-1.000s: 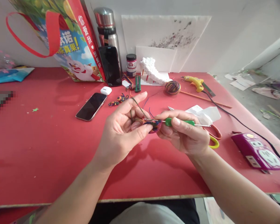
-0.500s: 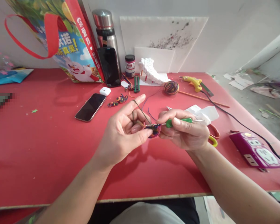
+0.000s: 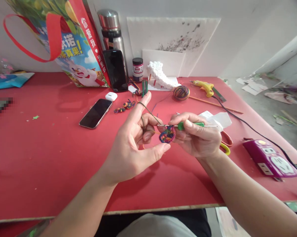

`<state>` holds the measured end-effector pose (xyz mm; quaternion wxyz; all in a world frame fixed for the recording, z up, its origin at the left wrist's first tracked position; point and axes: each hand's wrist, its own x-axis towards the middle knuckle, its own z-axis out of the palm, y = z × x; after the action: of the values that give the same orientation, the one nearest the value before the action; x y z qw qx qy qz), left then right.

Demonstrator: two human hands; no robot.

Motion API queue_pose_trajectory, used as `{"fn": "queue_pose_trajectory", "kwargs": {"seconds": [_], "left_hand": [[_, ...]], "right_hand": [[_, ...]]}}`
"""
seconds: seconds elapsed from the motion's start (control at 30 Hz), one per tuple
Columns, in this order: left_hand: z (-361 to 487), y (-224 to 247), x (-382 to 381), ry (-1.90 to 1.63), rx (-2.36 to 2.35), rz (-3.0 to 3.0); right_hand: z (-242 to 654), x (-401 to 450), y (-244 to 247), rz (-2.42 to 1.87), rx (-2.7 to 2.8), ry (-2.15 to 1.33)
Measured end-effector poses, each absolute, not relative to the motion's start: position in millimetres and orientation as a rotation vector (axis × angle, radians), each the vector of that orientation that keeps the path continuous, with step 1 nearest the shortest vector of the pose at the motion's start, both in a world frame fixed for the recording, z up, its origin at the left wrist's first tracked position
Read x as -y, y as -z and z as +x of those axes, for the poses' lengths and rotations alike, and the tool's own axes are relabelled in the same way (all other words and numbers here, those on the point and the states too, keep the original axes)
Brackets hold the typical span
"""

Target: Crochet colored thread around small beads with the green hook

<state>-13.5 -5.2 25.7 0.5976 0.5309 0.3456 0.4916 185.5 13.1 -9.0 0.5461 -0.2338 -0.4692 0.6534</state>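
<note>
A small round multicoloured crochet piece (image 3: 167, 135) hangs from the thin metal shaft of a crochet hook (image 3: 180, 125) with a green grip. My right hand (image 3: 204, 140) pinches that grip between thumb and fingers, the hook lying nearly level and pointing left. On my left hand (image 3: 132, 144) the index finger is raised with dark yarn (image 3: 149, 112) looped over it, running down to the hook. Its other fingers curl around the yarn, close to the piece's left edge. The left thumb is stretched out just below the piece, seemingly apart from it.
Behind the hands lie a yarn ball (image 3: 181, 93), a stick (image 3: 217, 104) and a yellow glue gun (image 3: 204, 87). Scissors (image 3: 226, 144) sit partly behind the right hand, near a purple power strip (image 3: 272, 159). A phone (image 3: 96, 113) and crocheted scraps (image 3: 125, 106) are left.
My left thumb has let go of the crochet piece and moved down and right. The piece now hangs with its round face showing, and the left index finger is slightly higher.
</note>
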Motion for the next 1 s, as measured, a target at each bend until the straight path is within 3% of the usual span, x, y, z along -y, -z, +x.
{"fn": "queue_pose_trajectory", "kwargs": {"seconds": [1.0], "left_hand": [[-15,-2,-9,-1.205,-0.689,1.253]], "right_hand": [[178,-9,4,-0.525,0.929,-1.574]]}}
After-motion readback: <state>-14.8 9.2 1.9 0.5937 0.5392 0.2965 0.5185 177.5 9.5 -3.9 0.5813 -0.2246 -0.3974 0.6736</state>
